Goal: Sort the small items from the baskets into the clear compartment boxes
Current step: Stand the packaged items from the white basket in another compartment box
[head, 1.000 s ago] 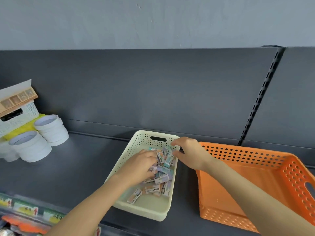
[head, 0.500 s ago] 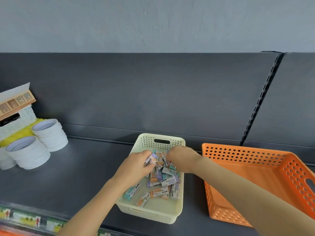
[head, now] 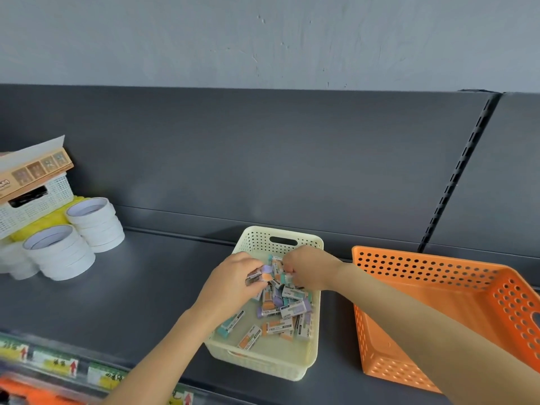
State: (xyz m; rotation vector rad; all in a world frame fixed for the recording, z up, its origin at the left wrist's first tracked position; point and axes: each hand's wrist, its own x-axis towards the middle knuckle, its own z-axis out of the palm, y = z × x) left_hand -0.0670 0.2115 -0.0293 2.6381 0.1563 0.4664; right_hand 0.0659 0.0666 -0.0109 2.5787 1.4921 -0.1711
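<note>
Where the dark shelf [head: 146, 287] ran along the wall, an orange basket [head: 432, 260] sat at the right, well apart from the white tape rolls [head: 96, 226] stacked at the left. Between them stood a cream basket [head: 263, 363] with small wrapped erasers [head: 292, 311] heaped inside it. Both hands were over its far end. The left hand [head: 233, 282] pinched a few of the erasers between thumb and fingers. The right hand [head: 309, 267] had its fingers curled down into the heap; whether it gripped one could not be told.
</note>
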